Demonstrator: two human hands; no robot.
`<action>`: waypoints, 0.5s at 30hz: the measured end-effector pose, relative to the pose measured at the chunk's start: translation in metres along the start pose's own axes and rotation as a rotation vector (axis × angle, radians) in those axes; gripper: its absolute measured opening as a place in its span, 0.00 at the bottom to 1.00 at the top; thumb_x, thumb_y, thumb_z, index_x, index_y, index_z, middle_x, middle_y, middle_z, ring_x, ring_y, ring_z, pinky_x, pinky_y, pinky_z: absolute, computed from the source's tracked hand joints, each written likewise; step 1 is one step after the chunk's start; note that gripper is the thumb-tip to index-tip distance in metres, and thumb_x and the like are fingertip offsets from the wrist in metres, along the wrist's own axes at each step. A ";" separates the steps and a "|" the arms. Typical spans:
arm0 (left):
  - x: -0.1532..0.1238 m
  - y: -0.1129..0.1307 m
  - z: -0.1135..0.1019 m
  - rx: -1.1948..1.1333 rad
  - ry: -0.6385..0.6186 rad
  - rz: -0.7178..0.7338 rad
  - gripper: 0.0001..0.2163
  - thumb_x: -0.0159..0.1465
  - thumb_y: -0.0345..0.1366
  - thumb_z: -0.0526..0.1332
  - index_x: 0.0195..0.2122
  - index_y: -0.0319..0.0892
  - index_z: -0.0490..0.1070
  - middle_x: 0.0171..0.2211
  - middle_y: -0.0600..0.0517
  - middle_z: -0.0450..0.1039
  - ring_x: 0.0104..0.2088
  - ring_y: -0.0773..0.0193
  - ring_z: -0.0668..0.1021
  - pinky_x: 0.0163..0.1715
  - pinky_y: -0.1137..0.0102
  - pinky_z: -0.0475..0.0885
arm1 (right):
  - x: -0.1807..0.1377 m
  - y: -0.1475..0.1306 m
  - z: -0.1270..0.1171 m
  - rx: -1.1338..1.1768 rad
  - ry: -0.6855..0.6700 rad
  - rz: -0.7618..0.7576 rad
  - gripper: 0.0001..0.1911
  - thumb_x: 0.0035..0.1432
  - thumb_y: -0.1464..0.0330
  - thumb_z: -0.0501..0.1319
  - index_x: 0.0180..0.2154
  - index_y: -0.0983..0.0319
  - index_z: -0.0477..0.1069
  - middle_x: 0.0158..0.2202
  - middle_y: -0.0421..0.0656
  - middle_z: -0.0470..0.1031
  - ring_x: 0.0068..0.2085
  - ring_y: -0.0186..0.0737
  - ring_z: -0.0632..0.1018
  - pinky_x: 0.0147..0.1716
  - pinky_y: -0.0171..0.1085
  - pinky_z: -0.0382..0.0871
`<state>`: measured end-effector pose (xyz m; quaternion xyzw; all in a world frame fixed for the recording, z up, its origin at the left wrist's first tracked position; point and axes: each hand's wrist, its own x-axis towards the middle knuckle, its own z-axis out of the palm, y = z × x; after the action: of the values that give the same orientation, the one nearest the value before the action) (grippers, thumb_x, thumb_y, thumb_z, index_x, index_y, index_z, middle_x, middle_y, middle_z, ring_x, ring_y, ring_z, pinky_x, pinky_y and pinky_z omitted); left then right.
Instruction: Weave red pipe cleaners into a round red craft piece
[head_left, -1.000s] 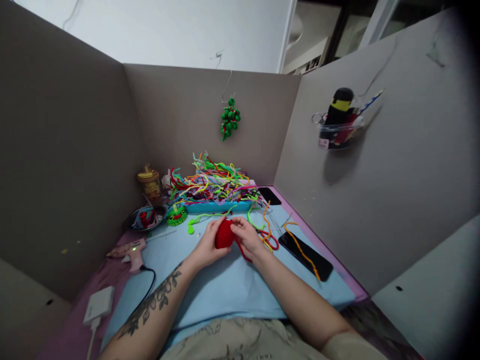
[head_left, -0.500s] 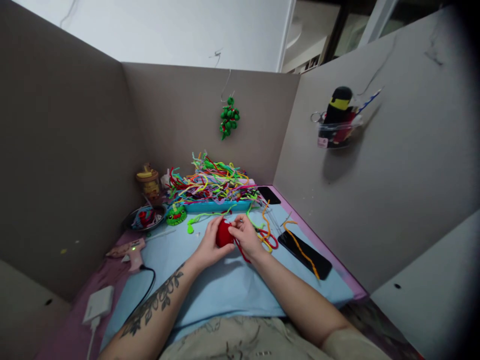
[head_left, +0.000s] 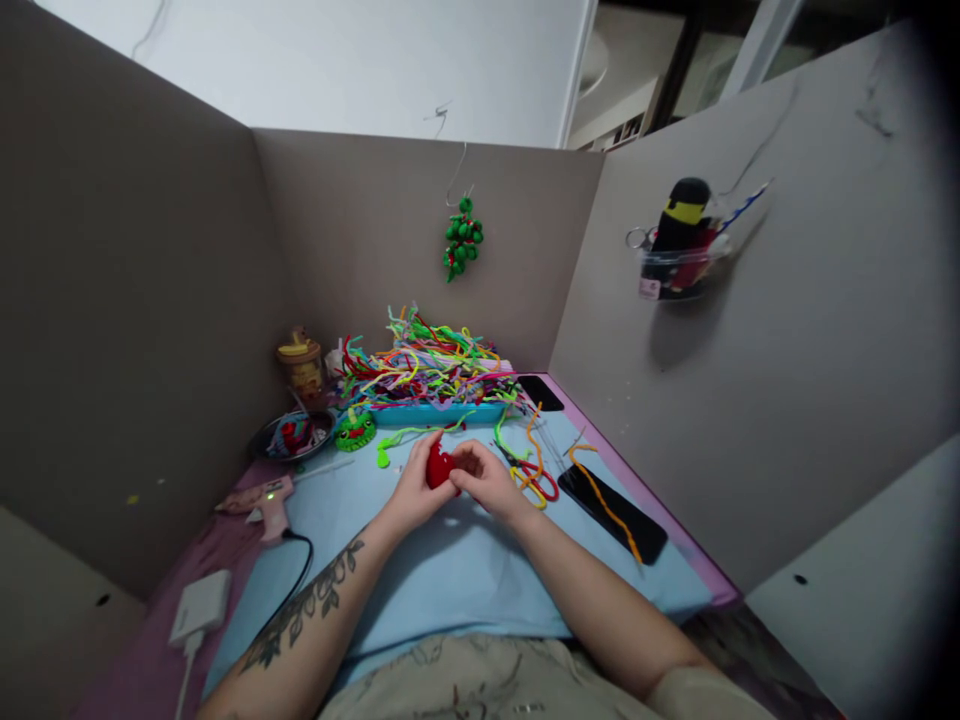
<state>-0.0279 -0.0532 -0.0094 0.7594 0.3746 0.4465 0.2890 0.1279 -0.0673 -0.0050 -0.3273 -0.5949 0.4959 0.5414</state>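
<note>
Above the blue cloth, my left hand (head_left: 411, 490) curls around a small rounded red knitted-looking piece (head_left: 438, 468) with a few pale specks on its upper edge. My right hand (head_left: 486, 484) is closed against the right side of that piece, thumb and fingers pinched together; anything fine between those fingertips is hidden. Just right of this hand lie scissors (head_left: 544, 485) with red and yellow loop handles. A bright green strand (head_left: 420, 431) stretches behind my hands, beside a green decorated piece (head_left: 355, 430).
A blue tray (head_left: 427, 413) heaped with colourful strands stands at the back. On the left are a dark bowl (head_left: 262, 442), a pink glue gun (head_left: 271, 505) and a white power block (head_left: 201, 607). A black phone (head_left: 637, 515) lies right, an orange strand across it. Grey panels enclose the table.
My right hand has turned inward and its fingers have curled closer to the red piece. The red strand that hung below it no longer shows. The view has shifted slightly.
</note>
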 end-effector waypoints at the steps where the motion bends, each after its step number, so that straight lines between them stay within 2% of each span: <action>1: 0.001 0.000 -0.001 -0.010 0.011 -0.013 0.31 0.54 0.34 0.63 0.59 0.42 0.55 0.57 0.42 0.59 0.57 0.52 0.65 0.58 0.57 0.58 | 0.001 0.001 -0.003 -0.004 -0.029 0.019 0.11 0.49 0.67 0.65 0.36 0.60 0.68 0.30 0.37 0.71 0.30 0.34 0.71 0.31 0.34 0.64; 5: 0.003 0.003 -0.008 -0.088 0.052 -0.090 0.31 0.54 0.35 0.63 0.59 0.43 0.56 0.57 0.44 0.59 0.57 0.53 0.65 0.58 0.58 0.58 | 0.003 0.001 -0.011 -0.054 -0.104 0.083 0.09 0.48 0.65 0.66 0.32 0.62 0.71 0.28 0.39 0.73 0.29 0.34 0.73 0.33 0.35 0.65; 8: 0.004 0.005 -0.011 -0.128 0.060 -0.109 0.31 0.54 0.36 0.63 0.59 0.44 0.56 0.58 0.44 0.59 0.57 0.53 0.65 0.57 0.58 0.58 | 0.003 -0.001 -0.013 -0.026 -0.147 0.114 0.10 0.47 0.66 0.66 0.33 0.62 0.71 0.30 0.39 0.74 0.30 0.33 0.73 0.34 0.34 0.66; 13: 0.004 0.003 -0.010 -0.115 0.076 -0.090 0.31 0.53 0.36 0.64 0.58 0.44 0.58 0.57 0.44 0.60 0.57 0.53 0.65 0.57 0.58 0.58 | 0.001 0.000 -0.010 0.023 -0.144 0.136 0.13 0.45 0.67 0.67 0.36 0.61 0.70 0.29 0.38 0.74 0.30 0.33 0.74 0.32 0.33 0.66; 15: 0.004 0.004 -0.009 -0.123 0.081 -0.094 0.31 0.53 0.35 0.64 0.58 0.44 0.57 0.57 0.45 0.60 0.57 0.53 0.65 0.57 0.59 0.59 | 0.003 0.004 -0.010 -0.015 -0.115 0.132 0.12 0.45 0.68 0.66 0.35 0.62 0.71 0.28 0.38 0.74 0.28 0.33 0.73 0.30 0.33 0.65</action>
<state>-0.0338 -0.0514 -0.0005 0.7032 0.3930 0.4849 0.3405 0.1365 -0.0613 -0.0082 -0.3408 -0.6058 0.5441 0.4700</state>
